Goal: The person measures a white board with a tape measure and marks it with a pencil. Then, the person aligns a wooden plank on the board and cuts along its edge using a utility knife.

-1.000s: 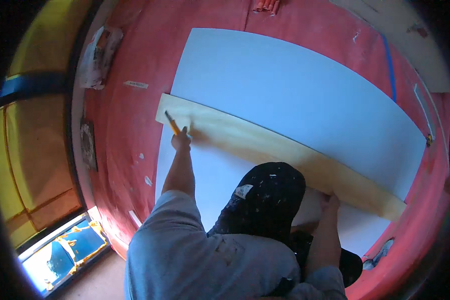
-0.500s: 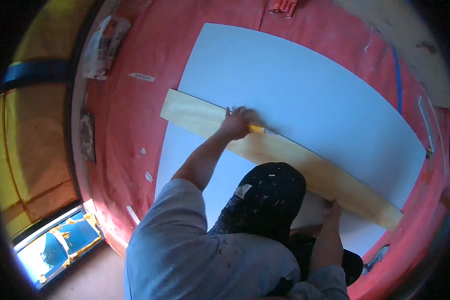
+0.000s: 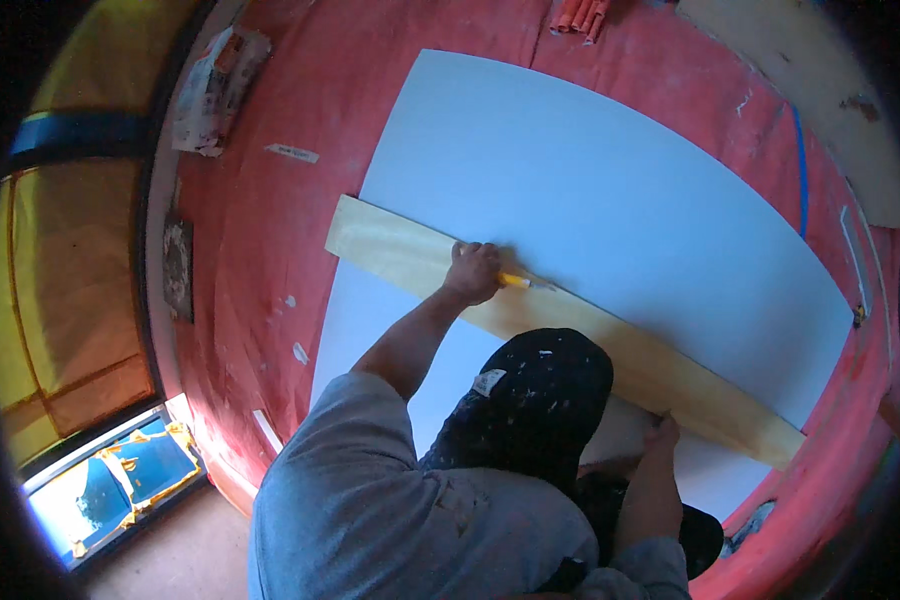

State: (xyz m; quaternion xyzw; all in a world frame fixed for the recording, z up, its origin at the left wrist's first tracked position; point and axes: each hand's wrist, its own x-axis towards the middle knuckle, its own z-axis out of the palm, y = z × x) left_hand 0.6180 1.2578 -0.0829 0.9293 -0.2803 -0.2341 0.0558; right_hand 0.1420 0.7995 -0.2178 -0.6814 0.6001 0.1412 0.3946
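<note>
A long pale wooden board lies slantwise across a large white panel. My left hand rests on the board toward its left part, closed around a yellow-handled knife. The knife's greyish tip points right, near the board's far edge. Lower right, my right hand grips the board's near edge with its fingertips; part of its fingers is hard to make out. My knee in black, paint-spotted trousers is between my arms and hides part of the board and panel.
Red sheeting surrounds the panel. A plastic-wrapped bundle stands far left, near covered windows. Red rolls lie at the far edge, and a blue strip runs along the right. A framed blue pane is lower left.
The wooden board has slid slightly toward me over the panel, its left end the most. Both hands have moved nearer with it, the left still holding the knife.
</note>
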